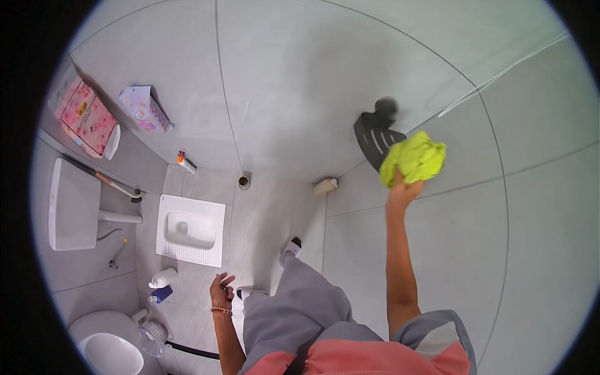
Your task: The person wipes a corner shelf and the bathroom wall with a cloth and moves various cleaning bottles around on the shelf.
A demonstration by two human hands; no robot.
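Note:
In my right hand [404, 190] is a crumpled yellow-green cloth [415, 157]. The cloth overlaps the right end of a black slotted corner shelf [372, 140] in the wall corner, hiding part of it; whether they touch, I cannot tell. A round black fitting [387, 110], slightly blurred, shows beside the shelf. My left hand [221, 288], with a beaded bracelet [221, 310] at its wrist, hangs low with fingers loosely bent and apart, and I see nothing held in it. Beyond that hand, a white squat toilet [191, 229] is set in the floor.
A beige bottle [325, 187] and a small open container [244, 182] stand by the wall. On the left are a cistern [75, 206], a brush [117, 186], a tissue pack [89, 119] and a washbasin [105, 323]. Bottles [164, 278] rest on the floor near the toilet.

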